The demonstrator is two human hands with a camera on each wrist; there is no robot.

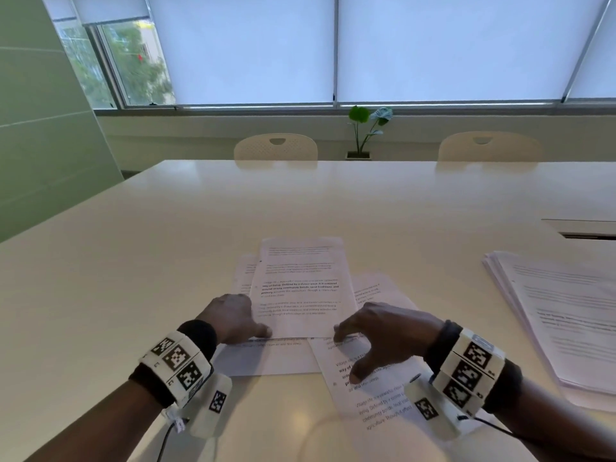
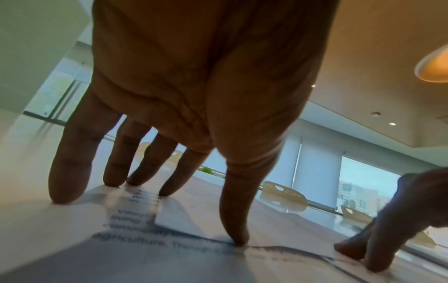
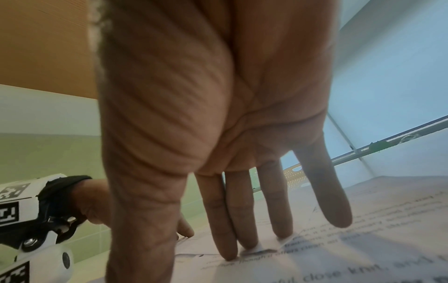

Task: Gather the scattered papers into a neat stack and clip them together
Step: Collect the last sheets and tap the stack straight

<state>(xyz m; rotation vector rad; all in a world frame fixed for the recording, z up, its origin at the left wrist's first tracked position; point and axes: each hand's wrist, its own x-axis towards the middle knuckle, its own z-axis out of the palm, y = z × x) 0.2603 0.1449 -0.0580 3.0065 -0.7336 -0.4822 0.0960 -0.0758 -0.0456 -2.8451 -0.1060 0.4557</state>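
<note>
Several printed sheets lie overlapping on the white table [image 1: 133, 278] in front of me. The top sheet [image 1: 301, 288] lies roughly straight; a sheet under it [image 1: 266, 358] sticks out at the near left, and a tilted sheet [image 1: 376, 401] runs toward the near right. My left hand [image 1: 233, 315] rests at the top sheet's near-left corner, fingers straight, with the thumb tip [image 2: 238, 239] pressing the paper edge. My right hand [image 1: 376, 331] touches the near-right corner with straight fingertips [image 3: 227, 252]. Neither hand grips anything. No clip is in view.
A separate thick pile of papers [image 1: 566, 321] lies at the right side of the table. A cable hatch [image 1: 583, 230] is set in the table behind it. Two pale chairs [image 1: 276, 147] [image 1: 483, 146] and a potted plant [image 1: 361, 135] stand beyond the far edge.
</note>
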